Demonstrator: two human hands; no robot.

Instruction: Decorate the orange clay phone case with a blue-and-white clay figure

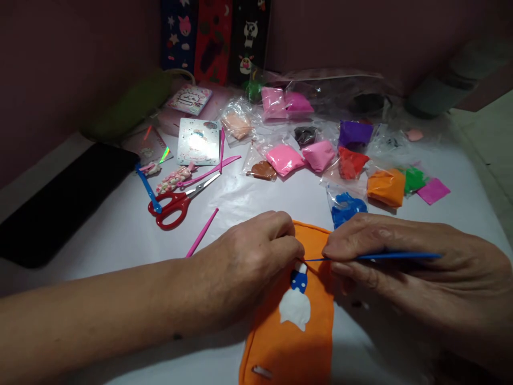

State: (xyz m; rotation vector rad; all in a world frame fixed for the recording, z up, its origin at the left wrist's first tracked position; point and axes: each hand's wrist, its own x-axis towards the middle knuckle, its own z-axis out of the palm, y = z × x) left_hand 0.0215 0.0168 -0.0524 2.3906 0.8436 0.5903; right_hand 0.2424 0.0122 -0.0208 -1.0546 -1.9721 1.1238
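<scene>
An orange pouch-like case (288,350) lies lengthwise on the table in front of me. On it is a flat clay figure with a white, cat-eared head (295,309) and a blue, white-dotted body (298,281). My right hand (401,267) pinches a thin blue modelling tool (398,256), its tip pointing left to the figure's lower end. My left hand (256,256) rests on the case with its fingers curled closed beside that tip. Whatever those fingers pinch, if anything, is hidden.
Red-handled scissors (176,207), a pink modelling tool (203,231) and a dark flat slab (66,203) lie at left. Several bagged clay pieces, including an orange packet (385,187) and a blue packet (348,208), spread beyond my hands. Decorated dark and red strips (214,40) stand behind.
</scene>
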